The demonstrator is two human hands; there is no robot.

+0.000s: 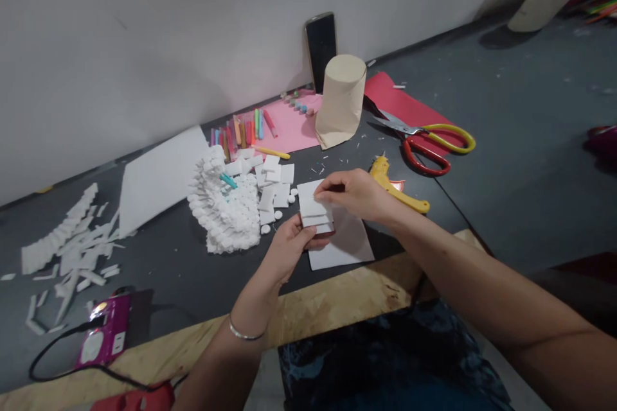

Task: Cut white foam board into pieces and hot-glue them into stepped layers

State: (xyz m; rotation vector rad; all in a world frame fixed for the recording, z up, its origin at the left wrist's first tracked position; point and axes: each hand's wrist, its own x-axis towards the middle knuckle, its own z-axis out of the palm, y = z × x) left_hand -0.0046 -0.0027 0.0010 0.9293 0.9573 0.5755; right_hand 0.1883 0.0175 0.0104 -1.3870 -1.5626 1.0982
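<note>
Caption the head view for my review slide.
Both hands grip layered white pieces, a yellow glue gun lying near the right wrist.

Slim and silver-coloured, a rounded bangle [245,335] circles your left forearm above the wrist, its metal catching the light. Your left hand [293,237] and right hand [354,192] are bare, as are both forearms [463,263]. Across your lap, a near-black garment [385,359] carries cloudy, irregular blotches of muted blue.
</note>
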